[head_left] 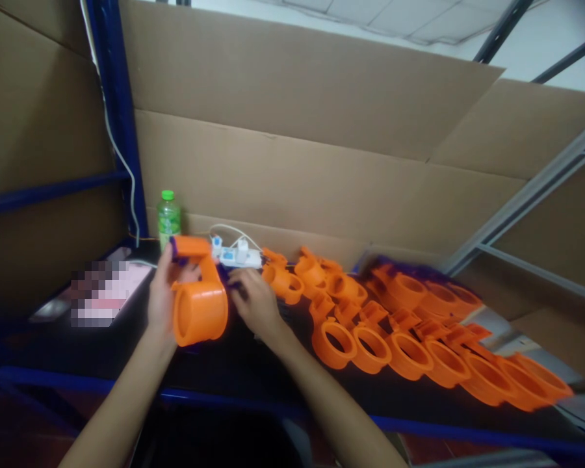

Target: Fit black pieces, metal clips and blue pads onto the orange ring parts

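My left hand (162, 294) is closed round an orange plastic part (199, 300), a wide ring with an arm that rises to a block at the top. The part is held upright above the dark shelf (127, 344). My right hand (254, 299) rests just right of the part's ring with its fingers curled against it; what lies under the fingertips is hidden. Several more orange ring parts (409, 338) lie in rows to the right of my right hand.
A green-capped bottle (168, 218) stands at the back left. A white power strip (236, 257) with plugs and a cable lies behind the held part. Cardboard sheets (292, 162) wall the back. A blue frame post (117, 117) stands left; a pink item (121, 286) lies left.
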The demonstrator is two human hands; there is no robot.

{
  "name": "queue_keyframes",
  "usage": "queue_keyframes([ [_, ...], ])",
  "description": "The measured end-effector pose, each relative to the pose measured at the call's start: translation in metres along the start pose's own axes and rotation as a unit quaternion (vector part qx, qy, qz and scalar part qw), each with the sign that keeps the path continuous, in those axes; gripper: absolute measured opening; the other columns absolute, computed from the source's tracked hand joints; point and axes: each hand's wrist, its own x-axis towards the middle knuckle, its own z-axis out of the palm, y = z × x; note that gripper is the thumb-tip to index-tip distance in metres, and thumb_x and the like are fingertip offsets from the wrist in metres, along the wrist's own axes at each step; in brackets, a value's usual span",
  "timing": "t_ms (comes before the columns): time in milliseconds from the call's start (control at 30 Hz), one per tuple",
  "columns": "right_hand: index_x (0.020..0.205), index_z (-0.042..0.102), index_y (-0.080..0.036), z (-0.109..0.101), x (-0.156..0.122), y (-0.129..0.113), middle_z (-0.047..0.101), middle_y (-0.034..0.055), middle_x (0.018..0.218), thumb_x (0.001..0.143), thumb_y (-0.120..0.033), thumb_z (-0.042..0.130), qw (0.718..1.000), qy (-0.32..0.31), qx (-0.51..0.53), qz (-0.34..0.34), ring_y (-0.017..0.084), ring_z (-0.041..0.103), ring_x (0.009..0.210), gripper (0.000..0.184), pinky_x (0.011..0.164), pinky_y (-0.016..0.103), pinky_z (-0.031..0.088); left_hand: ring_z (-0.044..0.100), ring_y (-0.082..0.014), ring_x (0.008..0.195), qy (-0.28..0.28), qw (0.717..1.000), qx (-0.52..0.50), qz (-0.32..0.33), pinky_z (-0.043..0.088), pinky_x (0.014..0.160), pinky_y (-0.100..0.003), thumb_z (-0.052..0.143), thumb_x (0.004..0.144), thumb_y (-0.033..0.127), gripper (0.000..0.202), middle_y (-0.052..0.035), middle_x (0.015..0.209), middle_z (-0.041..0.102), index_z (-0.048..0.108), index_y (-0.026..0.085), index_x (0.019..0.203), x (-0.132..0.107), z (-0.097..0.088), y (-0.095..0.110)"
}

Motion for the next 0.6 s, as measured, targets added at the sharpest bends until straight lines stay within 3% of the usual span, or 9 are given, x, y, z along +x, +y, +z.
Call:
queue_keyframes([
  [133,0.088,0.060,-0.021,-0.011,0.008,0.004,0.072,0.0061,0.102,0.083,-0.020,0.066,0.976,0.118,0.139,0.122,0.021,0.069,0.096,0.008,0.077,0.034,0.059,0.074,-0.0246,0.095,0.035,0.999,0.018,0.027,0.060,0.070,-0.027,0.064,0.087,0.058,0.042,-0.0061,0.102,0.077,0.073,0.022,0.107,-0.004,0.005,-0.003],
  [233,0.095,0.060,-0.021,-0.021,0.017,0.003,0.073,0.0057,0.100,0.083,-0.032,0.073,0.914,0.151,0.317,0.204,0.020,0.071,0.089,0.020,0.066,0.029,0.060,0.074,-0.0239,0.098,0.076,0.996,0.026,0.034,0.059,0.076,-0.027,0.073,0.081,0.055,0.043,-0.0052,0.104,0.077,0.072,0.022,0.109,-0.004,0.005,-0.009],
  [367,0.107,0.066,-0.019,-0.035,0.022,-0.001,0.073,0.0063,0.097,0.087,-0.037,0.071,0.832,0.109,0.488,0.241,0.017,0.068,0.080,0.028,0.058,0.024,0.057,0.071,-0.0204,0.103,0.071,0.994,0.024,0.079,0.056,0.082,-0.026,0.079,0.080,0.044,0.039,-0.0060,0.114,0.075,0.071,0.021,0.110,-0.001,0.003,-0.017],
  [500,0.096,0.067,-0.018,-0.041,0.020,-0.004,0.069,0.0033,0.078,0.089,-0.041,0.068,0.749,0.056,0.600,0.275,0.011,0.059,0.065,0.024,0.048,0.018,0.046,0.071,-0.0187,0.101,0.035,0.993,0.018,0.114,0.055,0.085,-0.027,0.081,0.079,0.033,0.032,-0.0055,0.112,0.075,0.072,0.020,0.107,0.001,0.001,-0.023],
  [600,0.090,0.066,-0.018,-0.041,0.018,-0.004,0.063,0.0014,0.067,0.090,-0.042,0.066,0.706,0.016,0.638,0.307,0.009,0.050,0.056,0.024,0.045,0.016,0.038,0.071,-0.0196,0.100,0.012,0.991,0.021,0.128,0.055,0.089,-0.030,0.080,0.081,0.030,0.030,-0.0047,0.106,0.075,0.072,0.021,0.109,0.001,0.001,-0.024],
])
